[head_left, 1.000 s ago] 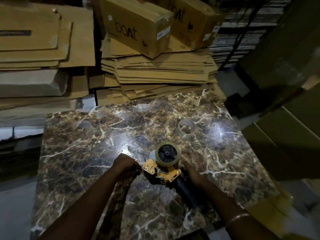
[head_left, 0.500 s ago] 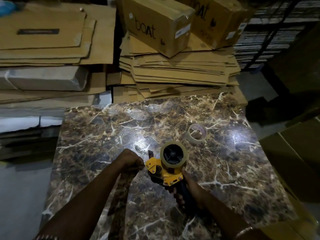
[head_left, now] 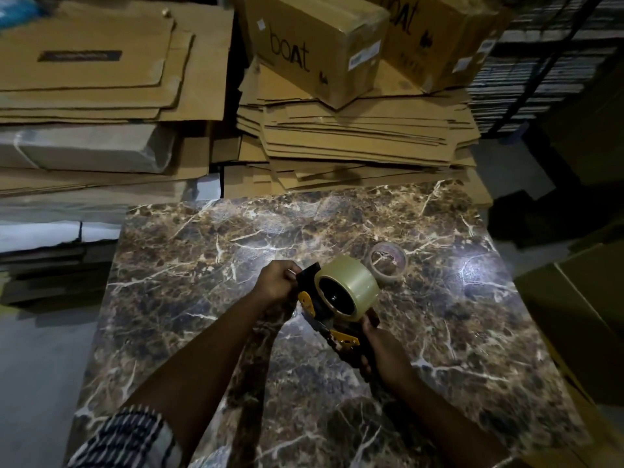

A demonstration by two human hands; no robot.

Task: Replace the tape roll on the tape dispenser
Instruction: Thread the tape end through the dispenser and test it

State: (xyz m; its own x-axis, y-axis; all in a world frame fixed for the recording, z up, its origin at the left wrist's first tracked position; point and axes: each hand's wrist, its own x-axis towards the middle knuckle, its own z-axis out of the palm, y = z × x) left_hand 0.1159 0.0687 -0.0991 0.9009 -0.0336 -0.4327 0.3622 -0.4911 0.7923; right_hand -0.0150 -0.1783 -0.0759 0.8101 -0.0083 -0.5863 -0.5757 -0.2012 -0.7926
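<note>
- The tape dispenser (head_left: 332, 312), yellow and black, is held above the marble tabletop (head_left: 189, 285), near its middle.
- A full tape roll (head_left: 351, 287), pale and translucent, sits on the dispenser's black hub, its open side facing the camera.
- The right hand (head_left: 383, 352) is wrapped firmly around the dispenser's dark handle, at the lower end.
- The left hand (head_left: 277, 282) pinches the black front part of the dispenser with closed fingers, just beside the roll.
- A spent tape core (head_left: 387, 262), nearly bare, lies flat on the tabletop just behind the roll; whether they touch cannot be told.
- Flattened cardboard stacks (head_left: 354, 143) and a printed carton (head_left: 317, 45) stand beyond the tabletop's far edge.
- A patterned sleeve (head_left: 128, 440) covers the left upper arm.
</note>
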